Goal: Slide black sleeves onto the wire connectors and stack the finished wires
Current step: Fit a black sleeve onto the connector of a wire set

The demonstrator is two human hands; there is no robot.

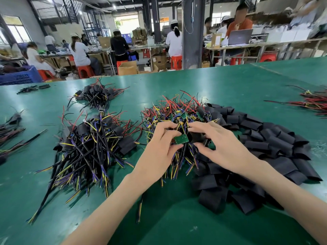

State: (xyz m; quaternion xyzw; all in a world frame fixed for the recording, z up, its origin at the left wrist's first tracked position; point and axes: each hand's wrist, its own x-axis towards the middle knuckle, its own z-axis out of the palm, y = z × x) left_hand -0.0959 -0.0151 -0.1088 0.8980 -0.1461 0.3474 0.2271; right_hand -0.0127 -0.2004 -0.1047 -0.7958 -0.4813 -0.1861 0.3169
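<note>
The sleeving step was in hand; the left hand [159,145] pinched a small green connector board [180,139] between thumb and fingertips, its wires trailing down toward the person; the right hand [218,145] pinched one black sleeve [195,137] just beside the board, seemingly touching its edge; both hovered over the heap of unsleeved wires [177,110] on the green counter [221,85]. The loose sleeves [269,144] lay to the right; the finished wires [92,138] were stacked to the left. Next, I judged, the sleeve's mouth needed lining up square with the board, then sliding over; whether the board's edge was inside it I could not tell.
</note>
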